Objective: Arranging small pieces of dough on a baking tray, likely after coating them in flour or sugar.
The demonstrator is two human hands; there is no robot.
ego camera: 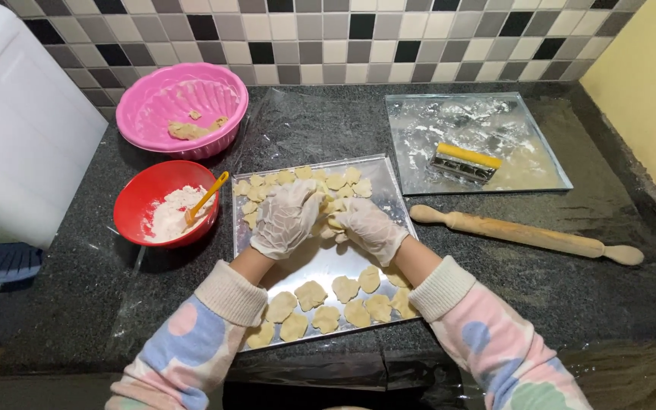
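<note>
I take the metal baking tray [392,199] in the middle of the dark stone bench [77,296] as my landmark. Both my hands are over its middle, in thin clear gloves. My left hand [286,219] rests palm down on the pale dough cut-outs [326,212] heaped toward the tray's far end, its fingers [301,199] spread loosely over them. My right hand [368,228] sits just beside it, fingers [343,222] curled together on the same heap, touching the pieces; whether it actually pinches one I cannot tell. More cut-outs [343,304] lie in loose rows at the tray's near end, between my two pastel-patterned sleeves [191,349]. A bare strip of tray shows between the two groups. To the left of the tray, close by, stands a red bowl [134,197] of white flour with an orange-handled spoon [206,199] leaning in it. Beyond that bowl, farther from me than the tray, is a pink fluted bowl [225,102] holding a few scraps of dough [191,129]. To the right of the tray and a little farther back lies a second, floury tray [556,175], carrying a metal cutter with a yellow handle [465,162]. A wooden rolling pin [525,234] lies on the bench right of my landmark tray, near it but apart.
</note>
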